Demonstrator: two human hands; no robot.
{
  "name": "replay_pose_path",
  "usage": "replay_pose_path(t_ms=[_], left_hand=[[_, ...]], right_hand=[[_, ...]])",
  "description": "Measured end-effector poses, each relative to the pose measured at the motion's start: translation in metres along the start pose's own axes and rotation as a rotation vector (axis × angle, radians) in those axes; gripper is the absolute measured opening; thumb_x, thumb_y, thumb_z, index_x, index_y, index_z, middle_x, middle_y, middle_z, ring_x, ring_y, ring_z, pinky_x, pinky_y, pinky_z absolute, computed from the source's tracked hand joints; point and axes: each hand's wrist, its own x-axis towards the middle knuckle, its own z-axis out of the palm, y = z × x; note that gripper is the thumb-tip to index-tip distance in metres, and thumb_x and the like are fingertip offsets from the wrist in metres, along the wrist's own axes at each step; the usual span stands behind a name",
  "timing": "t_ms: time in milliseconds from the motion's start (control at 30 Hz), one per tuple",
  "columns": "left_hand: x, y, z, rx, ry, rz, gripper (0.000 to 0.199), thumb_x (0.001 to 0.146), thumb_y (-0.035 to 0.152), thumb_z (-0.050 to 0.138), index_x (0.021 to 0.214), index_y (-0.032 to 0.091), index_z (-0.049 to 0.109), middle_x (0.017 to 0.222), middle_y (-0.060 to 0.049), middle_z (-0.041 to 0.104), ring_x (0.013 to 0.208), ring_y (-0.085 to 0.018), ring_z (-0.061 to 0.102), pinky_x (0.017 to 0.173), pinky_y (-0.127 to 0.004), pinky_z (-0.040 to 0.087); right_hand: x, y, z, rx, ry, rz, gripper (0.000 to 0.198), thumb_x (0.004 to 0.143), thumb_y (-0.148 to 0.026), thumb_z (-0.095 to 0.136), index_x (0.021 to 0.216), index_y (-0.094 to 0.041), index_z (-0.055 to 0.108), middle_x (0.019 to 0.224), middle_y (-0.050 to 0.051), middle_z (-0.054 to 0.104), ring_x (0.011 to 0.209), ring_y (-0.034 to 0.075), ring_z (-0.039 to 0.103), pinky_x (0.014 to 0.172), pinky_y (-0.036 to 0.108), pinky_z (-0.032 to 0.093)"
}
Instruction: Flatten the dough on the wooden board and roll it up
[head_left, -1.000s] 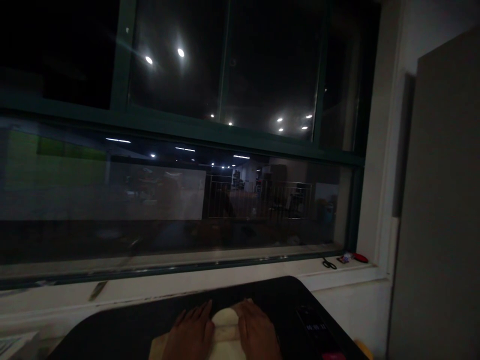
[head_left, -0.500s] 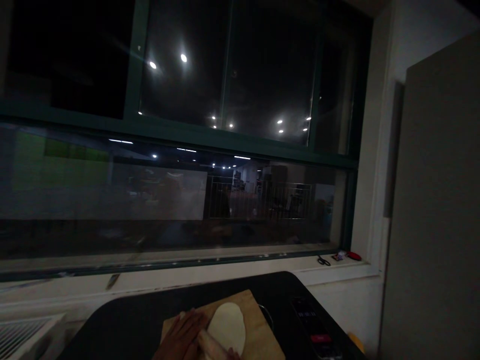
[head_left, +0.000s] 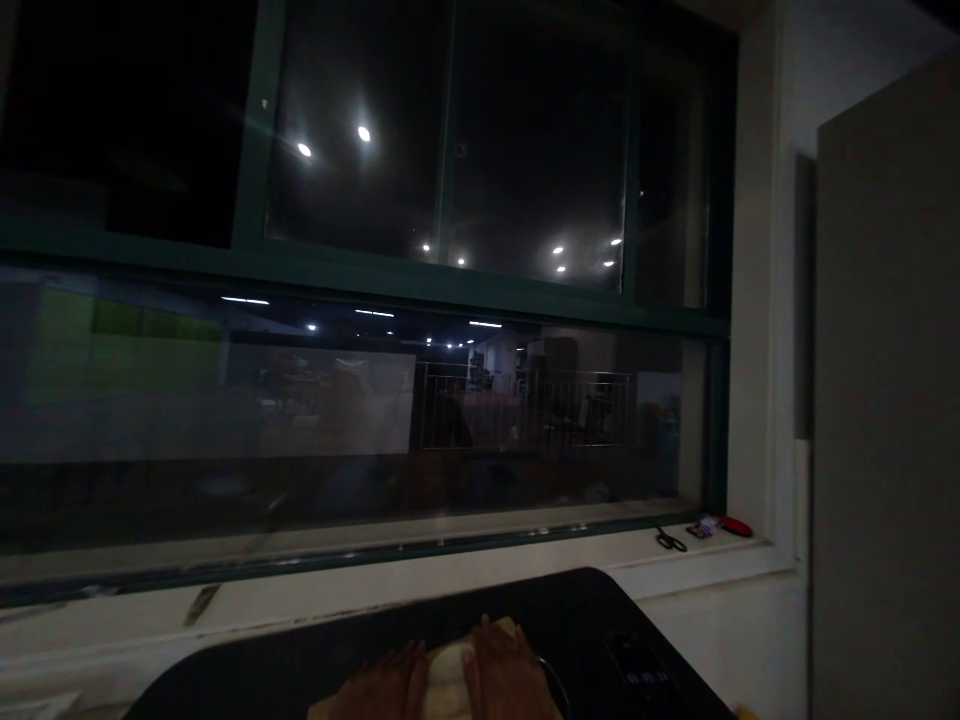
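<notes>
Both my hands reach in at the bottom edge, dim and partly cut off. My left hand (head_left: 384, 682) lies flat with its fingers stretched forward over the left part of a tan board (head_left: 322, 708). Over the board's right part, my right hand (head_left: 511, 672) also has its fingers stretched forward. A pale, flat piece of dough (head_left: 448, 668) shows in the narrow gap between the hands; the rest of it is covered. The rolling pin seen earlier cannot be made out clearly under the hands.
The board lies on a black table (head_left: 577, 610). A phone (head_left: 641, 665) with a lit timer lies to the right. Black scissors (head_left: 670, 539) and a red object (head_left: 735, 526) sit on the windowsill (head_left: 487, 565). A tall grey panel (head_left: 889, 420) stands at the right.
My right hand has come up beside the left, over the dough's right side. The rolling pin and most of the dough have become covered. The view has tilted slightly up.
</notes>
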Motion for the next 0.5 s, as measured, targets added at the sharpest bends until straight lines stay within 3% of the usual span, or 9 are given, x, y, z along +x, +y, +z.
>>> replay_pose_path(t_ms=[67,133,300,400,500], left_hand=[[0.011,0.0,0.002,0.053,0.01,-0.034,0.045,0.091,0.023,0.035,0.128,0.019,0.06,0.137,-0.013,0.059,0.126,-0.028,0.054,0.098,-0.046,0.05],[0.023,-0.004,0.005,0.095,0.015,-0.028,0.044,0.088,0.02,0.037,0.125,0.017,0.061,0.132,-0.014,0.063,0.124,-0.028,0.056,0.098,-0.042,0.049],[0.051,-0.022,0.012,0.117,0.008,-0.056,0.043,0.088,0.02,0.04,0.125,0.018,0.06,0.115,-0.013,0.07,0.106,-0.027,0.065,0.089,-0.04,0.05],[0.058,-0.027,0.014,0.093,0.023,-0.112,0.042,0.095,0.027,0.03,0.117,0.019,0.065,0.109,-0.012,0.072,0.101,-0.025,0.067,0.085,-0.037,0.05],[0.053,-0.022,0.015,0.066,0.03,-0.126,0.039,0.094,0.029,0.033,0.108,0.018,0.068,0.106,-0.013,0.073,0.099,-0.026,0.068,0.083,-0.037,0.05]], right_hand=[[0.023,-0.002,-0.01,0.003,-0.097,0.012,0.046,0.099,-0.026,0.028,0.102,-0.019,0.073,0.106,0.012,0.073,0.102,0.027,0.067,0.091,0.044,0.049],[0.044,-0.002,-0.014,-0.005,-0.171,0.021,0.049,0.1,-0.028,0.027,0.092,-0.018,0.074,0.097,0.013,0.074,0.098,0.028,0.068,0.087,0.043,0.05],[0.084,0.004,0.004,-0.007,-0.252,0.058,0.046,0.097,-0.039,0.039,0.084,-0.014,0.075,0.083,0.015,0.074,0.082,0.03,0.071,0.072,0.039,0.054],[0.092,0.007,0.014,-0.013,-0.281,0.077,0.036,0.091,-0.037,0.049,0.083,-0.014,0.075,0.083,0.016,0.074,0.082,0.029,0.071,0.071,0.037,0.054],[0.082,0.005,0.007,-0.003,-0.274,0.082,0.032,0.093,-0.03,0.046,0.083,-0.019,0.075,0.087,0.011,0.075,0.086,0.024,0.071,0.077,0.033,0.053]])
